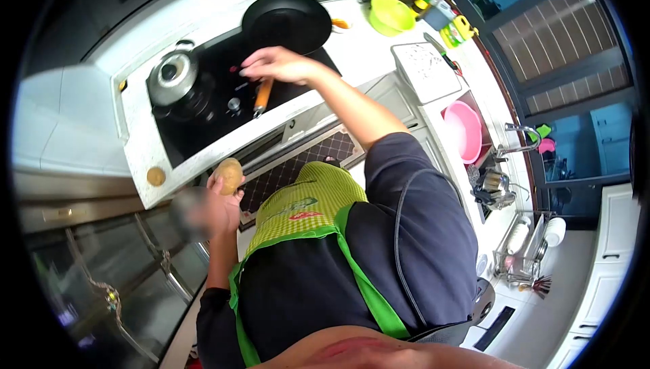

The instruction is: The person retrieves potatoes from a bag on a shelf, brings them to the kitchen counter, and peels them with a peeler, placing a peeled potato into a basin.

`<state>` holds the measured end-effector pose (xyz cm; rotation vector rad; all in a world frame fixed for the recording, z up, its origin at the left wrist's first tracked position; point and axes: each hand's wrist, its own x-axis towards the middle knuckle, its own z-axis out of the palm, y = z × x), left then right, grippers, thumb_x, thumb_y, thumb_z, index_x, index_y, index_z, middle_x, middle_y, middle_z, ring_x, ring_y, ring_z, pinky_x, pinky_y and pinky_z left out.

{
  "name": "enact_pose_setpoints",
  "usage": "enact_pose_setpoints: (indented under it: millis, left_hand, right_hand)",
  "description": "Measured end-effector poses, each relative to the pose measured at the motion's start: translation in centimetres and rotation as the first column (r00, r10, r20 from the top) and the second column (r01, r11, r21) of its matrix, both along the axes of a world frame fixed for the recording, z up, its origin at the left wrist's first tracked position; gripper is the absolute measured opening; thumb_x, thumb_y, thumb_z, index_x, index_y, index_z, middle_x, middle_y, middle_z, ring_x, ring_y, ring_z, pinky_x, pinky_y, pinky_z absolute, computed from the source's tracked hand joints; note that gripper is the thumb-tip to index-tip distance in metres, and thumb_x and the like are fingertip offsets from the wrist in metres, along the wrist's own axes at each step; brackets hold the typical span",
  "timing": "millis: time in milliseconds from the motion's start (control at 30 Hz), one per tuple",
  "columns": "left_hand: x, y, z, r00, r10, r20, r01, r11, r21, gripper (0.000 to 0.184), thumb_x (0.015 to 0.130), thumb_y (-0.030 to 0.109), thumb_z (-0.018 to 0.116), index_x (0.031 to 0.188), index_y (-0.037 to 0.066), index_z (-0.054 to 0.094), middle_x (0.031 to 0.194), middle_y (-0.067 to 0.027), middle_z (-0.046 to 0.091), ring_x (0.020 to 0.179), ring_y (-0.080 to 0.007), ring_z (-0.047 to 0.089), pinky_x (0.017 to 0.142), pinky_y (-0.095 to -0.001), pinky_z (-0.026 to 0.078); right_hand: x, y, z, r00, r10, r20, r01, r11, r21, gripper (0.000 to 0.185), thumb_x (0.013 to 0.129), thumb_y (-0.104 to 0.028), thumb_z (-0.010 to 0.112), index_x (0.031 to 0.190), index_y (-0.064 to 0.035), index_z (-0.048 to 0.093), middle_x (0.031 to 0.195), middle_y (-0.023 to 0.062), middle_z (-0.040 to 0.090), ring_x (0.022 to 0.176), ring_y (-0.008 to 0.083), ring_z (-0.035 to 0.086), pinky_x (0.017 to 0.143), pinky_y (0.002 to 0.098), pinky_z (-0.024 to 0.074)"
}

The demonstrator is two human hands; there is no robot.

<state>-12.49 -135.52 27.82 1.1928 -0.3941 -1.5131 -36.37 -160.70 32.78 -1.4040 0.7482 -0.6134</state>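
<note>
My left hand (225, 208) is closed around a potato (230, 175), held in front of the counter's edge. Over the black cooktop (210, 128), my right hand (281, 64) hovers with its fingers stretched to the left and holds nothing I can see. Below it in the picture is the wooden handle (263, 100) of a black frying pan (288, 22); whether the hand touches the handle I cannot tell. A lidded metal pot (172, 78) stands on the cooktop's left. On the counter's left corner lies a round brown thing (156, 177), perhaps another potato.
To the right are a white cutting board (425, 71) with small pieces on it, a knife (443, 54), a green bowl (391, 15) and several bottles. A pink basin (463, 132) sits in the sink beside the faucet (521, 128). A dish rack (521, 261) stands farther right.
</note>
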Motion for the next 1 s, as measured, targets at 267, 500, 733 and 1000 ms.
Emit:
enact_pose_setpoints:
  millis: [267, 500, 733, 1000]
  left_hand:
    - [-16.6, -9.6, 1.1, 0.926, -0.343, -0.159, 0.337, 0.939, -0.068, 0.036, 0.091, 0.018, 0.052, 0.125, 0.009, 0.045, 0.117, -0.0086, 0.058, 0.097, -0.0236, 0.059, 0.071, -0.0305, 0.043]
    - [-31.5, -18.4, 0.2, 0.928, -0.34, -0.155, 0.341, 0.94, -0.021, 0.031, 0.093, 0.023, 0.052, 0.121, 0.011, 0.047, 0.113, -0.0049, 0.059, 0.093, -0.0173, 0.06, 0.072, -0.0283, 0.046]
    - [-37.2, -21.9, 0.6, 0.953, -0.278, -0.122, 0.282, 0.959, 0.021, 0.031, 0.092, 0.026, 0.055, 0.117, 0.011, 0.047, 0.109, -0.0069, 0.061, 0.089, -0.0202, 0.064, 0.068, -0.0256, 0.049]
    - [-37.2, -22.6, 0.5, 0.993, -0.114, -0.041, 0.116, 0.992, 0.041, 0.03, 0.091, 0.027, 0.057, 0.115, 0.013, 0.048, 0.108, -0.0055, 0.062, 0.09, -0.0202, 0.064, 0.067, -0.0274, 0.049]
  right_hand:
    - [-28.7, -5.4, -3.6, 0.891, -0.453, -0.006, 0.448, 0.879, 0.163, 0.039, 0.09, -0.03, 0.061, 0.116, -0.0009, 0.055, 0.109, 0.0135, 0.063, 0.092, 0.0193, 0.065, 0.082, 0.028, 0.0508]
    - [-42.8, -13.1, -6.9, 0.832, -0.554, -0.044, 0.554, 0.821, 0.141, 0.031, 0.091, -0.027, 0.059, 0.111, -0.0031, 0.058, 0.103, 0.0096, 0.065, 0.085, 0.0159, 0.065, 0.075, 0.0264, 0.0503]
    - [-46.9, -22.7, -5.9, 0.807, -0.585, -0.082, 0.586, 0.81, -0.009, 0.027, 0.09, -0.024, 0.059, 0.106, -0.0021, 0.06, 0.095, 0.0081, 0.066, 0.079, 0.0151, 0.065, 0.069, 0.0268, 0.0514]
    - [-44.9, -37.6, -4.7, 0.722, -0.691, 0.035, 0.676, 0.692, -0.254, 0.034, 0.088, -0.024, 0.063, 0.11, 0.0004, 0.058, 0.093, 0.0089, 0.067, 0.072, 0.0161, 0.065, 0.059, 0.0279, 0.0509]
